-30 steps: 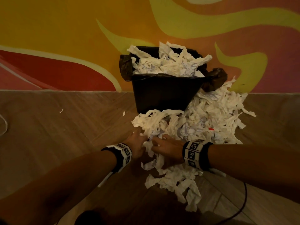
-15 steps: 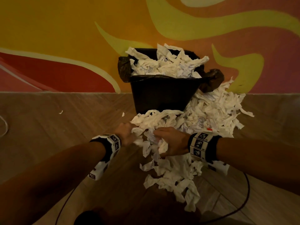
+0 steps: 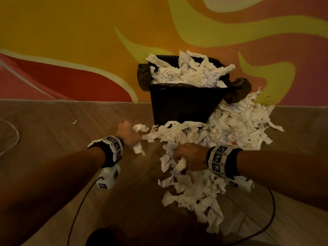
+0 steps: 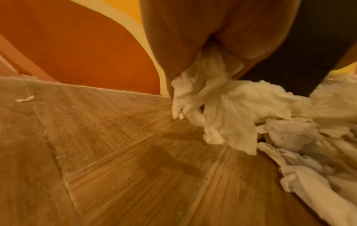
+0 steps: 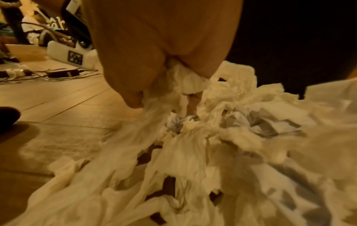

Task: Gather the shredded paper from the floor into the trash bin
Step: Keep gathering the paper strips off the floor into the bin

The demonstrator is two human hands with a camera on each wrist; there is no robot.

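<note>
A black trash bin (image 3: 182,103) with a dark liner stands against the wall, heaped with white shredded paper (image 3: 191,73). More shredded paper (image 3: 236,125) lies piled on the wooden floor in front of it and to its right, trailing towards me. My left hand (image 3: 129,134) grips a clump of strips (image 4: 208,94) at the pile's left end, just off the floor. My right hand (image 3: 188,157) is curled round a bunch of strips (image 5: 183,82) in the middle of the pile, with strands hanging down from it.
A painted orange, yellow and red wall (image 3: 88,50) rises right behind the bin. A small paper scrap (image 3: 74,122) lies alone on the floor at the left. Black cables (image 3: 269,210) loop across the floor near me. A white cord (image 3: 14,139) curves at the far left.
Both hands have closed on paper and lifted it. The left hand moved left and away from me, the right hand rose, and strips now stretch between them.
</note>
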